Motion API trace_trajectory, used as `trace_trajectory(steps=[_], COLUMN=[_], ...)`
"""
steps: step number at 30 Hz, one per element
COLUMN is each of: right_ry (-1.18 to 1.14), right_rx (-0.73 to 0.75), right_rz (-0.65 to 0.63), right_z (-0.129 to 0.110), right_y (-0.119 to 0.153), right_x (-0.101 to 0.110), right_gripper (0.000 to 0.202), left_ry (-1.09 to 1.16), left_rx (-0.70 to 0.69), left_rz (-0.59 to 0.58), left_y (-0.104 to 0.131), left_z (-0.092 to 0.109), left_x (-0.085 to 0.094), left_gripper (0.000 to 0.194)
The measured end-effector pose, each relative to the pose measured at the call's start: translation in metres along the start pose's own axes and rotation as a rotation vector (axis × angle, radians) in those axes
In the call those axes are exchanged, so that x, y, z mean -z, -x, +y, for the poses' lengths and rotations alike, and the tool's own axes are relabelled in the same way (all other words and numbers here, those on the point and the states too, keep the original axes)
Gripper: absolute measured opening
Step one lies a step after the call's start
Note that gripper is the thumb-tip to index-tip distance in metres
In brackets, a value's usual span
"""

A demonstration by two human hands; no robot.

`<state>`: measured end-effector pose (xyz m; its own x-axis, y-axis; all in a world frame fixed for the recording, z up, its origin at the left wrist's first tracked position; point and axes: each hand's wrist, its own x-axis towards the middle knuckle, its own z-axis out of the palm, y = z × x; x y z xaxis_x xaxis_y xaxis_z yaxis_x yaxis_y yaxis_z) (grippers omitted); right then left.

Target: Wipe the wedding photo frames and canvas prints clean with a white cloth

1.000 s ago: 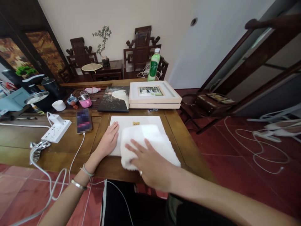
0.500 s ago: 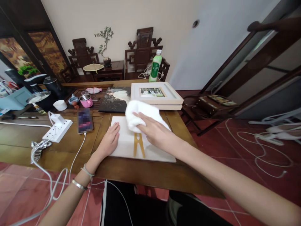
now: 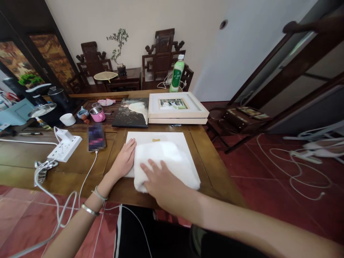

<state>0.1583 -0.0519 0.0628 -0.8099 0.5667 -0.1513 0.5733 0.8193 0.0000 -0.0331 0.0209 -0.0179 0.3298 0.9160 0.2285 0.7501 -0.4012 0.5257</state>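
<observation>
A flat white board lies near the table's front edge. My left hand rests on its left edge, open, fingers stretched out and lying flat. Over most of the board spreads a folded, fluffy white towel. My right hand grips the towel's near part from above, fingers spread on top and pressing down; the thumb is mostly hidden. Only the tip of a gold-coloured forked piece on the board shows past the towel's far edge.
Behind the board sit stacked pale wooden picture frames, a dark picture panel and a green bottle. To the left are a phone on a cable, a power strip, a pink cup and a white cup.
My right hand has drawn the towel toward me, from the board's far part to its near edge, covering most of the gold forked piece. My left hand has stayed in place.
</observation>
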Motion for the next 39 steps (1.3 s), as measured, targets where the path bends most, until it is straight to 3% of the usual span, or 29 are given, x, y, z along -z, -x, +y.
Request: trace_trajectory(steps=[3, 5, 14, 16, 19, 21, 25, 30, 34, 39], right_ry=[-0.051, -0.06, 0.003, -0.001, 0.007, 0.004, -0.052, -0.127, -0.131, -0.173], right_rx=[0.07, 0.045, -0.263, -0.303, -0.322, -0.276, -0.037, 0.213, 0.104, -0.143], right_rz=[-0.049, -0.04, 0.092, 0.114, 0.131, 0.153, 0.195, 0.16, 0.108, 0.042], right_z=[-0.011, -0.006, 0.069, 0.071, 0.055, 0.037, 0.003, -0.006, 0.009, 0.044], right_y=[0.011, 0.008, -0.056, -0.067, -0.074, -0.071, -0.05, -0.011, 0.003, -0.014], right_x=[0.005, 0.005, -0.011, -0.014, -0.018, -0.019, -0.017, -0.013, -0.006, 0.006], right_gripper=[0.032, 0.034, 0.05, 0.047, 0.044, 0.042, 0.034, 0.03, 0.03, 0.038], left_ry=[-0.003, -0.009, 0.05, 0.139, 0.312, 0.394, 0.493, 0.461, 0.191, 0.046], left_rx=[-0.013, -0.012, 0.021, 0.075, 0.173, 0.219, 0.276, 0.262, 0.092, 0.036], left_rz=[-0.003, 0.001, -0.041, -0.047, -0.029, 0.01, 0.098, 0.095, -0.028, -0.078], left_y=[0.0, 0.001, -0.001, -0.002, -0.003, -0.003, -0.003, -0.001, 0.003, 0.003], left_z=[0.0, 0.0, 0.001, 0.003, 0.007, 0.009, 0.009, 0.011, 0.014, 0.015], left_x=[0.0, 0.0, 0.002, 0.005, 0.011, 0.014, 0.015, 0.012, 0.01, 0.008], left_gripper=[0.046, 0.046, 0.05, 0.052, 0.058, 0.061, 0.064, 0.066, 0.063, 0.053])
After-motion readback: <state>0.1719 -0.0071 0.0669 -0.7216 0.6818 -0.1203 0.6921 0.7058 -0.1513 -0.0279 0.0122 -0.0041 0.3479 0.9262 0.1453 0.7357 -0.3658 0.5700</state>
